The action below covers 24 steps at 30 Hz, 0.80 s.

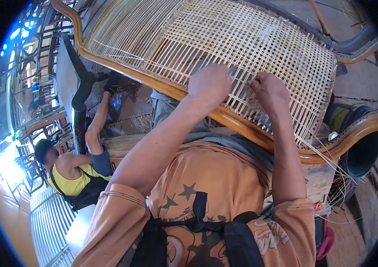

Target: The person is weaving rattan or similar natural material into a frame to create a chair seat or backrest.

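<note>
A wooden furniture frame (242, 131) with curved, polished rails lies across my lap, carrying a panel of pale woven cane (260, 38). The weave is a tight grid at the far right; toward the near rail and the left, strands run mostly one way with gaps. My left hand (211, 84) is closed over the panel near the front rail, and its fingertips are partly hidden. Just right of it, my right hand (271, 91) pinches at a thin cane strand (247, 84) in the weave. Loose strand ends (318, 151) hang over the right part of the near rail.
A dark bucket (362, 151) stands at the right, beside a coil of loose strands (342, 191). At the left, a person in a yellow top (71, 178) sits near a dark curved frame piece (76, 75). Stacked furniture frames (24, 89) fill the far left.
</note>
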Tool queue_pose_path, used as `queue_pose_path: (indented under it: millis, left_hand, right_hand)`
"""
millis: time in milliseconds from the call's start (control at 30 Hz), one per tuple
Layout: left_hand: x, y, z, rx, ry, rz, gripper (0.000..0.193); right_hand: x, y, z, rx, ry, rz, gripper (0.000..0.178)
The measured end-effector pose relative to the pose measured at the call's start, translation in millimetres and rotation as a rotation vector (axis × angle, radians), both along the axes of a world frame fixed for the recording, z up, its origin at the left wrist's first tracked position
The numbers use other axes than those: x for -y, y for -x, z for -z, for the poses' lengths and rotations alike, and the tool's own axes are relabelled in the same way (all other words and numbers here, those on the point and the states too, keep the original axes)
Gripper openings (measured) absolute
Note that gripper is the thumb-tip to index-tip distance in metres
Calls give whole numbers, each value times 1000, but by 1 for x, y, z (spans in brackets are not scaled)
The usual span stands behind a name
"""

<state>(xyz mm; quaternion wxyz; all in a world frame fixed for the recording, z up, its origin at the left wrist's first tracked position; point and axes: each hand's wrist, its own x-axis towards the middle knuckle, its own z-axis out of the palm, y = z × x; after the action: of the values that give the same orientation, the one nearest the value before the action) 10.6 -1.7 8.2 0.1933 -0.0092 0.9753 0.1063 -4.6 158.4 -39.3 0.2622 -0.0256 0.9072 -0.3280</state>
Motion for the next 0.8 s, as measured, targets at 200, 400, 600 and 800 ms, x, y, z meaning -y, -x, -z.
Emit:
queue_pose_path:
  millis: [200, 400, 600, 800]
  left_hand:
    - [6, 3, 1, 125, 96, 40, 22]
    - [-4, -1, -7, -105, 28, 39, 18]
    - [-1, 4, 11, -17, 31, 220, 18]
    - [16, 23, 0, 133, -31, 247, 20]
  right_hand:
    - [-5, 2, -7, 62, 42, 1, 29]
    - [-13, 4, -3, 1, 107, -3, 26]
    - [-18, 3, -5, -3, 122, -59, 25]
    - [-5, -17, -9, -71, 287, 168, 23]
